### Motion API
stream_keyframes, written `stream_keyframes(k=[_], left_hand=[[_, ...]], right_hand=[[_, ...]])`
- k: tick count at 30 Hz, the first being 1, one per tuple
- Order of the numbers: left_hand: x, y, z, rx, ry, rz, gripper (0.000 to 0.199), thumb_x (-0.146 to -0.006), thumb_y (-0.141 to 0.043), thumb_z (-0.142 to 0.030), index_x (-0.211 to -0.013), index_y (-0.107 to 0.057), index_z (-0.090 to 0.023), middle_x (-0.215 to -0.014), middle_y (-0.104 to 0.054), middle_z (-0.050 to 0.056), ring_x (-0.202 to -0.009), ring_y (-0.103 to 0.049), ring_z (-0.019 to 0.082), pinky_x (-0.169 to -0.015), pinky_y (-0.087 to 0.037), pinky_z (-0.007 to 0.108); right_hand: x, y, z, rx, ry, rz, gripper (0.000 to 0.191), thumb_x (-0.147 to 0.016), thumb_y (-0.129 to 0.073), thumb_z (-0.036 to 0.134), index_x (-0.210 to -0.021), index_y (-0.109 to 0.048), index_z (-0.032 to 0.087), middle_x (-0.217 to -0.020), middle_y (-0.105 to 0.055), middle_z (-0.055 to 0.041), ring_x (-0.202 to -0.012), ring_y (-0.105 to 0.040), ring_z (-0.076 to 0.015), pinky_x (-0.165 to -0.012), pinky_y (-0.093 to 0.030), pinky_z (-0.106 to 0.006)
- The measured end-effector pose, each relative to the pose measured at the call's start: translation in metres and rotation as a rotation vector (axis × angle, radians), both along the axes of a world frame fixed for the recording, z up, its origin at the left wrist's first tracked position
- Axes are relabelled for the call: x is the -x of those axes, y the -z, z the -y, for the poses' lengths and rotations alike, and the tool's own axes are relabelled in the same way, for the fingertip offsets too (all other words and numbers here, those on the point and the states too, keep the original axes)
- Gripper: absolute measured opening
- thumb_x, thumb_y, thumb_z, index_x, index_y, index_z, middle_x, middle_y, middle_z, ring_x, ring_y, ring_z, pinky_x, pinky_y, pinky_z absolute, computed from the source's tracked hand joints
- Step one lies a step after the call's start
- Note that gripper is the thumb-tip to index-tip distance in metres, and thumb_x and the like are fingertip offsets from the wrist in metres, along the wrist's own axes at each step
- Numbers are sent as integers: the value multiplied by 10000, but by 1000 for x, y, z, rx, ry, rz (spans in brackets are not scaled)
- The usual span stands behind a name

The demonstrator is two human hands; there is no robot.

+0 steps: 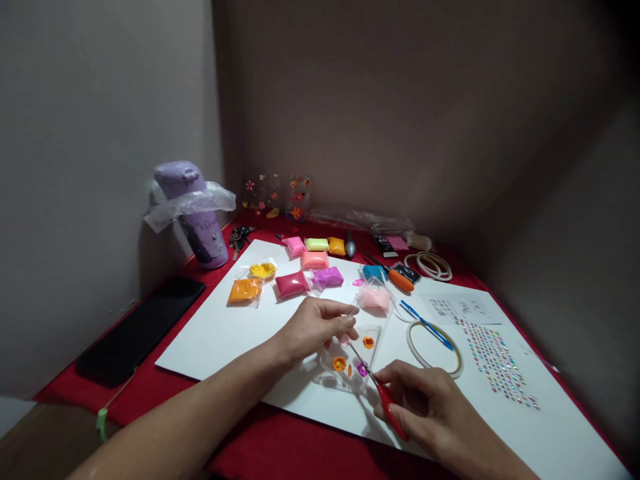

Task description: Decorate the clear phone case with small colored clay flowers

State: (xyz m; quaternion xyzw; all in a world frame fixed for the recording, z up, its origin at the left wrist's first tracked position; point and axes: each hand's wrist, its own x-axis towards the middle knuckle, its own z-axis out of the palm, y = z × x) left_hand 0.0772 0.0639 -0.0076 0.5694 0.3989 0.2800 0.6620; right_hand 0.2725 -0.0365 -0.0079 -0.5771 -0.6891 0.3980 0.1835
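Note:
My left hand (320, 327) reaches over a clear phone case (325, 381), its thumb and fingers pinched together. A bit of pale pink clay (345, 340) shows just below those fingertips; whether they hold it or the case is hidden. My right hand (425, 400) is closed round a red-handled tool (391, 410) with a slim metal tip, which points up-left across the case towards the pink bit. Inside the case lie an orange clay flower (339, 364), a second orange flower (369, 342) and a purple flower (363, 369). A pale pink clay packet (375, 300) lies by the far end.
Several coloured clay packets (293, 285) lie on the white board (210, 343). Right of the case are an orange-handled tool (401, 279), a blue stick (427, 325), a ring (459, 360) and gem stickers (500, 367). A phone (143, 330) and purple bottle (203, 227) are left.

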Motion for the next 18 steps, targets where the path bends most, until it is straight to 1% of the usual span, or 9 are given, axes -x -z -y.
stream_keyframes(k=[4,9,14,18], left_hand=[[0,2,-1,-6,-1,8,431,-762,-661,-343,-1109,-666,-86,-832,-728,127,-593,-578,117,-485,-371,195],[-1,4,-1,-2,-2,4,423,-756,-664,-347,-1090,-674,-87,-814,-727,123,-588,-580,121,-471,-363,195],[-1,3,-1,6,2,11,436,-754,-665,-330,-1104,-663,-70,-801,-724,123,-576,-564,112,-474,-366,194],[-1,3,-1,4,1,13,405,-752,-668,-326,-1070,-682,-76,-797,-723,119,-565,-555,105,-474,-361,193]], right_hand=[[-2,4,0,-5,0,5,53,-815,-555,228,-826,-605,218,-591,-463,46,-574,-381,-112,-529,-298,-237],[-3,5,-1,10,8,4,66,-806,-550,203,-831,-609,219,-580,-455,51,-566,-378,-111,-523,-297,-236],[-4,5,0,-13,19,4,58,-789,-555,177,-791,-601,213,-599,-504,45,-579,-422,-112,-534,-323,-232],[-4,4,1,-25,23,20,62,-798,-549,198,-771,-603,211,-603,-529,36,-584,-452,-117,-545,-347,-233]])
